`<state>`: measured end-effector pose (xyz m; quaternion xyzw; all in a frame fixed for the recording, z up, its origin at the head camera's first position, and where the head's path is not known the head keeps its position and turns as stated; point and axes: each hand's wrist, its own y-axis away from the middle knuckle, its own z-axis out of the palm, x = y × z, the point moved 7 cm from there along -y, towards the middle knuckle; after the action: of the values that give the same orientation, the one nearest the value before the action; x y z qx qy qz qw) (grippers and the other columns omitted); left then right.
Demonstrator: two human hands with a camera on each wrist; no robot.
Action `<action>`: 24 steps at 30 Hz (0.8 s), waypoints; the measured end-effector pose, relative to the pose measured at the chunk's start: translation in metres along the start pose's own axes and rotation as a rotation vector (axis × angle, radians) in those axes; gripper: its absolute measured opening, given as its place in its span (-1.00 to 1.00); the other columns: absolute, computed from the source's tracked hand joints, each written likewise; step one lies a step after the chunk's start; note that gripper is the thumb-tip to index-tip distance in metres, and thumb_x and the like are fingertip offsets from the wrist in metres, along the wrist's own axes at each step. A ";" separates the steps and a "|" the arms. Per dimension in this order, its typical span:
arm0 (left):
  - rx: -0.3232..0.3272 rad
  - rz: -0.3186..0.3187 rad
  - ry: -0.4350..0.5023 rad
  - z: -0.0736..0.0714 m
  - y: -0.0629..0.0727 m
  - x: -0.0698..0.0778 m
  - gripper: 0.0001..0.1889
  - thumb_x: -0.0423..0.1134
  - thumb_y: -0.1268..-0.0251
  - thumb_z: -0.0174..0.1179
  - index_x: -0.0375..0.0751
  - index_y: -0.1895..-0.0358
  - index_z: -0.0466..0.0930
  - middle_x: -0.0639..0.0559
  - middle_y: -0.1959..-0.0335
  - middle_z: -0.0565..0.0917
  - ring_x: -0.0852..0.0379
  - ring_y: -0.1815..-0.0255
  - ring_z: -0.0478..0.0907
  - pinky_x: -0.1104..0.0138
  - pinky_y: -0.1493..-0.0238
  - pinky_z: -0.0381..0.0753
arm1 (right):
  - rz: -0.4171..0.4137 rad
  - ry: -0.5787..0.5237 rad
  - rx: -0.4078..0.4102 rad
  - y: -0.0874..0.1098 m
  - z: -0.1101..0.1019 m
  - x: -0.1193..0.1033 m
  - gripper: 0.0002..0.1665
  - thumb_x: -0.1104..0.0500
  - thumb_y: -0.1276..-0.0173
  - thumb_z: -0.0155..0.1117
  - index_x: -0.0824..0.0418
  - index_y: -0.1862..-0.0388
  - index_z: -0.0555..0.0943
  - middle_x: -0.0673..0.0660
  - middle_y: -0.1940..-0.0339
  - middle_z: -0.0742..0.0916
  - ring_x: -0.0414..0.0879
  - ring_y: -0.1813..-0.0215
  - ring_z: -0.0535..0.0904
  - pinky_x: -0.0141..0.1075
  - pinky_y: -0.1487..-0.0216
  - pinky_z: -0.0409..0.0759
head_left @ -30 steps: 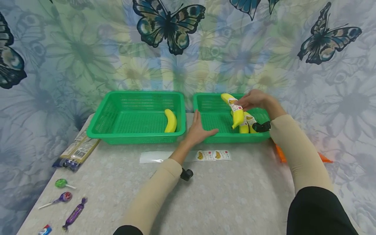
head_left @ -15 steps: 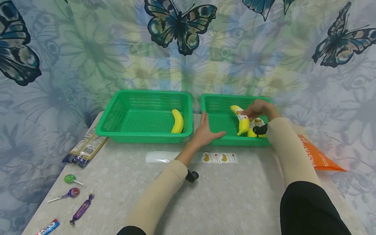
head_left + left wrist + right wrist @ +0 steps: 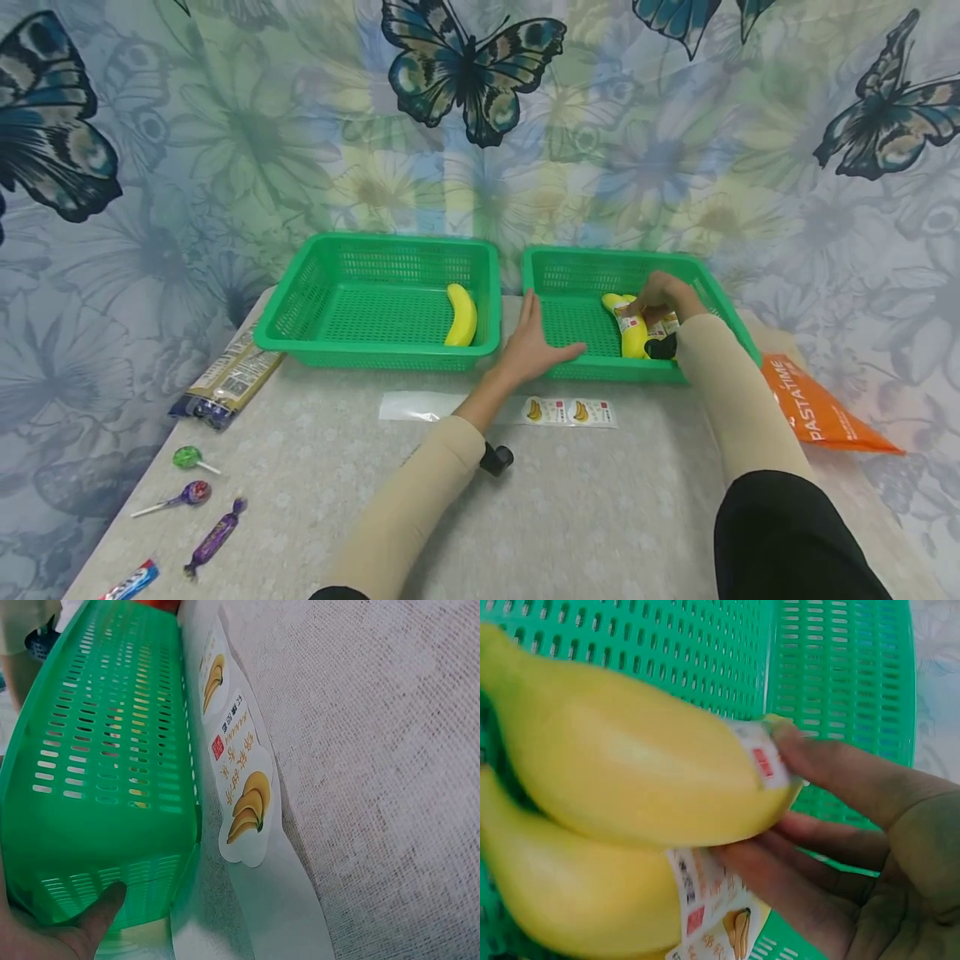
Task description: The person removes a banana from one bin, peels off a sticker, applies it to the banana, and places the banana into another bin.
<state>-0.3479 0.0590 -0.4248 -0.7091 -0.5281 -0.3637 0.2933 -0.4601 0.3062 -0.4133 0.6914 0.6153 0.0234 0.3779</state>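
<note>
In the right green basket point(image 3: 592, 368), my right hand point(image 3: 663, 293) holds a yellow banana point(image 3: 630, 757) with a white label round it. Thumb and fingers pinch it at the labelled end. Beneath it lies another labelled banana point(image 3: 577, 892), touching it; the hand covers part of the pile in the head view. My left hand point(image 3: 528, 350) is spread at the basket's near left corner, its thumb point(image 3: 105, 907) against the outer wall. A strip of banana stickers point(image 3: 558, 411) lies in front of that basket. One banana without a label in sight point(image 3: 461, 317) is in the left green basket point(image 3: 375, 357).
Pasta packets point(image 3: 232, 375) lie by the left basket. Along the table's left side are a green lollipop point(image 3: 187, 457), a purple lollipop point(image 3: 195, 492), a purple wrapped candy point(image 3: 215, 537) and a blue-red wrapper point(image 3: 131, 579). An orange bag point(image 3: 825, 408) is at right.
My right hand has lowered the labelled banana into the right basket beside the other bananas. My left hand keeps its place by the basket. The head view has turned slightly left.
</note>
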 end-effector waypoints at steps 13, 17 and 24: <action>0.007 -0.004 -0.007 0.002 0.000 -0.003 0.25 0.30 -0.08 0.28 -0.04 -0.57 -0.47 0.20 -0.60 -0.50 -0.20 -0.54 0.11 -0.06 -0.38 0.40 | 0.016 0.055 0.052 -0.007 0.003 0.004 -0.63 0.21 -0.28 0.37 0.49 0.06 0.64 0.19 0.47 0.78 -0.07 0.41 0.75 -0.14 0.18 0.75; 0.004 -0.002 -0.002 0.003 0.001 -0.003 0.24 0.30 -0.09 0.28 -0.04 -0.57 -0.48 0.19 -0.61 -0.50 -0.19 -0.56 0.07 -0.06 -0.39 0.38 | 0.024 0.036 0.051 -0.006 0.003 0.006 -0.65 0.18 -0.29 0.37 0.46 0.09 0.67 0.17 0.46 0.79 -0.06 0.37 0.75 -0.12 0.13 0.74; 0.006 0.003 -0.003 0.001 0.001 -0.002 0.23 0.30 -0.10 0.27 -0.06 -0.57 -0.46 0.17 -0.61 -0.49 -0.14 -0.59 0.00 -0.05 -0.43 0.34 | 0.010 0.013 0.051 -0.003 0.000 0.004 -0.61 0.16 -0.27 0.40 0.45 0.08 0.65 0.20 0.42 0.80 -0.01 0.30 0.77 -0.06 0.03 0.71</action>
<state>-0.3475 0.0586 -0.4269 -0.7095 -0.5287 -0.3606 0.2951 -0.4614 0.3097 -0.4164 0.7035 0.6148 0.0141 0.3562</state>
